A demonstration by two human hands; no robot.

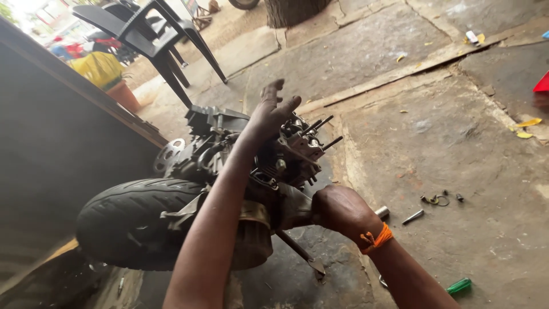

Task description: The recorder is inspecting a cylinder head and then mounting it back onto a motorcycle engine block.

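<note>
Two hands on the job: your left hand (271, 114) rests on top of the engine (269, 157), fingers spread apart and lifted, palm down on the metal. Your right hand (337, 209), orange thread at the wrist, is closed in a fist low against the engine's near side; what it clasps you cannot tell from here. The engine lies on the floor (446, 143) with its tyre (131, 220) toward you on the left, studs (326, 133) poking out to the right. Your left forearm crosses over the tyre and hides much of the casing. Just right of your fist sit a socket (382, 212) and a bolt (413, 216), with small rings (437, 199) a little farther out. A green-handled screwdriver (459, 285) lies near your right forearm. The floor is cracked stone slabs, stained and dusty, with yellow scraps scattered about. A black plastic chair (154, 34) stands behind, a dark wooden panel (63, 143) at the left.
</note>
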